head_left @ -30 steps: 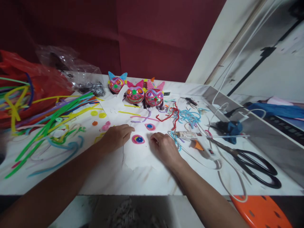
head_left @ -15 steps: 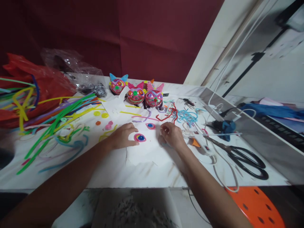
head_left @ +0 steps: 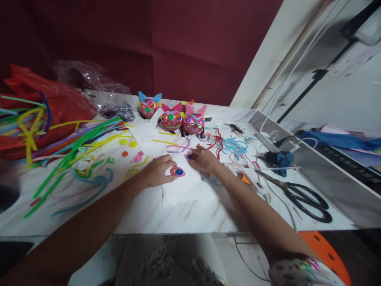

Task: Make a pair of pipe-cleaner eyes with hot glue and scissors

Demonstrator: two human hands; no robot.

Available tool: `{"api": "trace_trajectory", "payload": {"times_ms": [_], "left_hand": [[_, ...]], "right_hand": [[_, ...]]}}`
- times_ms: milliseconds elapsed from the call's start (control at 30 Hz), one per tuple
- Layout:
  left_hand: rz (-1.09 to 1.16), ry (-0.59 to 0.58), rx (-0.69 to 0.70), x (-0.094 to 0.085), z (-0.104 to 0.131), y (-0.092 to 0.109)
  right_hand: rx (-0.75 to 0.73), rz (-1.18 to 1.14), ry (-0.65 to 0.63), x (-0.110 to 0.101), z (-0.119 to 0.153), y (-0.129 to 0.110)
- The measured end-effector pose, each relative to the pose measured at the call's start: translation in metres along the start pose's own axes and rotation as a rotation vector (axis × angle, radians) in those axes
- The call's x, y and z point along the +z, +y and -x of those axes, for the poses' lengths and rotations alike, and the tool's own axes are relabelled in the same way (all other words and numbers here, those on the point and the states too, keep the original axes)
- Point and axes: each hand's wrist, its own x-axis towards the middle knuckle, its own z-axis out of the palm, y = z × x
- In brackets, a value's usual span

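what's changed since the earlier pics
The right hand moved forward, then left, onto the upper eye piece; the left hand brought its fingers to the lower eye piece. Gripping is unclear. The scissors and cat-like heads stayed put.

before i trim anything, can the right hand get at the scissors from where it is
Probably yes: the scissors lie uncovered to its right, though the right hand seems busy at an eye piece.

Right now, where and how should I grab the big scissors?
Probably by the black loops, from the near right side: the scissors lie flat, loops toward you, blades pointing away to the left.
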Motion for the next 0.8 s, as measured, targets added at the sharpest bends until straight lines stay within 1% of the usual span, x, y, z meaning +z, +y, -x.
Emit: {"api": "trace_trajectory", "payload": {"times_ms": [167,300,400,500,600,700,800], "left_hand": [[-0.009,0.028,0.023,0.003,0.000,-0.002],[-0.016,0.036,0.028,0.004,0.000,-0.003],[-0.014,0.032,0.027,0.003,-0.001,-0.002],[-0.005,0.017,0.023,0.001,-0.001,-0.001],[0.007,-0.006,0.025,0.000,0.000,0.000],[0.011,-0.010,0.018,0.000,0.000,0.001],[0.004,-0.001,0.012,0.000,0.000,0.002]], "right_hand": [[-0.025,-0.034,0.018,0.000,0.004,0.009],[-0.062,-0.084,0.031,0.001,0.002,0.010],[-0.080,-0.124,0.043,-0.002,0.002,0.011],[-0.128,-0.209,0.094,-0.007,0.010,0.018],[-0.223,-0.349,0.134,-0.009,0.025,0.028],[-0.284,-0.412,0.089,-0.008,0.040,0.032],[-0.314,-0.394,0.028,-0.005,0.048,0.029]]}}
